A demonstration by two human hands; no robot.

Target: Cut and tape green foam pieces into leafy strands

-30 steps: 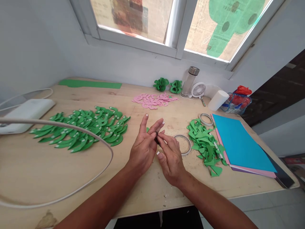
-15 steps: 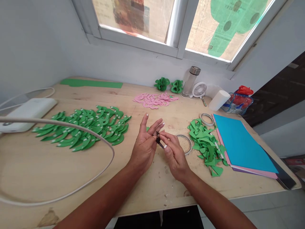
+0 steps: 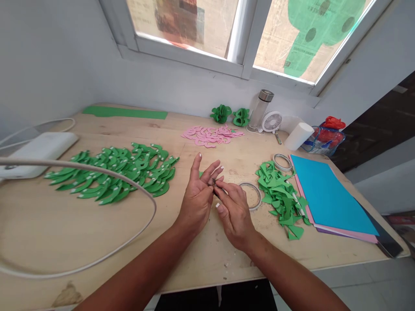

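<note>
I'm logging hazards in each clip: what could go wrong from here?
The small dark item, pinched between the left hand and right hand and largely hidden, might slip and drop. The right hand might also nudge the tape roll close beside it, perhaps pushing it into the loose green scraps.

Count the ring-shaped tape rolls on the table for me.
2: one roll beside the right hand, which partly covers it; another roll at the far end of the green scraps. More could be hidden.
</note>
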